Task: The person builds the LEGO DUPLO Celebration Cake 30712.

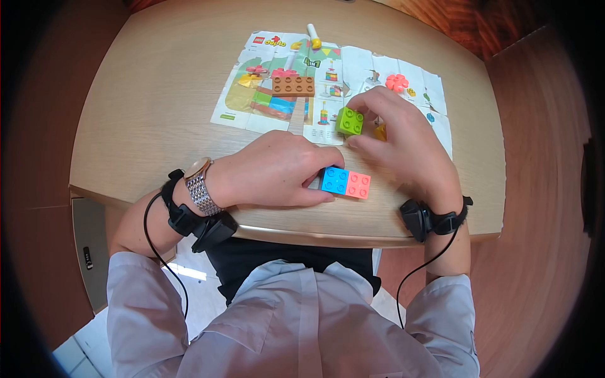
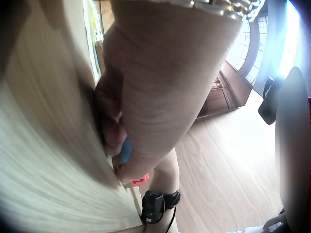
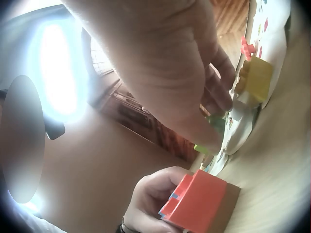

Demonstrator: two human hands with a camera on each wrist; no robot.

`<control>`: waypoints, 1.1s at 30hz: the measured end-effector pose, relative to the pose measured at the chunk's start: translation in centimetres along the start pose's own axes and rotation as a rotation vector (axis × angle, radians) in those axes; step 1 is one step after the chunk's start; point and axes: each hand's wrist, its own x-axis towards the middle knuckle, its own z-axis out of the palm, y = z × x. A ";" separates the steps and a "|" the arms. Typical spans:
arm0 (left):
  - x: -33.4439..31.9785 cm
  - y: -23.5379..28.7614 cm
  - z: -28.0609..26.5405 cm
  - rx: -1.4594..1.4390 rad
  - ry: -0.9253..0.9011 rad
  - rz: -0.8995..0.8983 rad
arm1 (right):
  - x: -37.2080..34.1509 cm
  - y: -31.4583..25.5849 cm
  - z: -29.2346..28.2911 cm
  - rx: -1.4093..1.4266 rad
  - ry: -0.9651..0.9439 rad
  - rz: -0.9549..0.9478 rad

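Step in hand, as we judge it: we steady the blue block [image 1: 334, 180] with the left hand [image 1: 274, 169] while we handle the green block [image 1: 349, 121] with the right hand [image 1: 405, 135]. The next move calls for an even grip on the green block and a clear approach past the yellow block [image 1: 380, 131], at its four o'clock.

Left fingers: pinching the blue block against the thumb from its nine o'clock side. The pink block [image 1: 358, 186] adjoins at three o'clock, outside the grip.

Right fingers: curved round the green block, thumb at its six o'clock side, fingertips at twelve to one; we cannot tell how firm the contact is.

From the green block, the blue and pink pair lies near six o'clock, the brown plate [image 1: 293, 87] at ten, and the flower [image 1: 397, 82] at two.
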 end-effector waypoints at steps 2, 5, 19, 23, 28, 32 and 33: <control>0.0 0.0 0.0 -0.001 -0.003 -0.003 | 0.0 0.1 0.2 -0.018 0.025 0.014; 0.0 0.0 -0.1 0.003 -0.001 -0.003 | 0.2 0.1 0.4 0.050 0.031 0.023; 0.0 0.1 -0.1 0.017 -0.002 -0.006 | 0.5 -0.1 0.3 0.065 -0.004 0.110; 0.1 0.1 -0.1 0.017 -0.007 -0.015 | 0.5 0.3 0.6 0.090 -0.007 0.060; 0.1 0.3 -0.2 0.007 0.026 -0.059 | 0.5 0.2 0.4 0.133 0.041 0.070; 0.1 0.0 -0.3 0.005 0.068 -0.093 | 0.5 -0.3 0.1 0.198 0.062 0.110; 0.2 0.0 -0.3 0.015 0.066 -0.106 | 0.5 -0.1 0.1 0.217 0.064 0.061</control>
